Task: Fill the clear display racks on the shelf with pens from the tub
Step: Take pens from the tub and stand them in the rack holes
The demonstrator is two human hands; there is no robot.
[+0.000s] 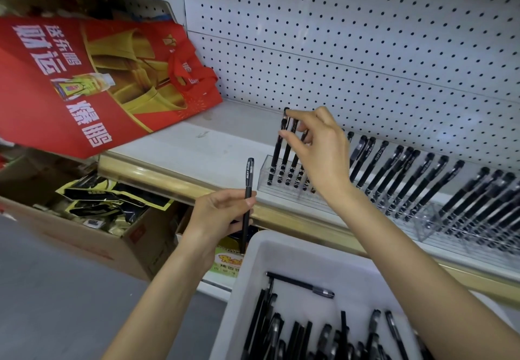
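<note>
A clear display rack (266,175) stands on the white shelf (197,145), with several black pens upright in it. My right hand (320,145) pinches the top of the leftmost pen (277,151) in that rack. My left hand (219,216) grips one black pen (249,179) upright, just below the shelf's front edge. The white tub (253,269) sits at the bottom with several loose black pens (301,283) inside.
More clear racks (427,219) full of black pens run to the right along the shelf. A red printed bag (84,78) lies on the shelf's left part. A cardboard box (98,244) of packets stands lower left. White pegboard (365,36) backs the shelf.
</note>
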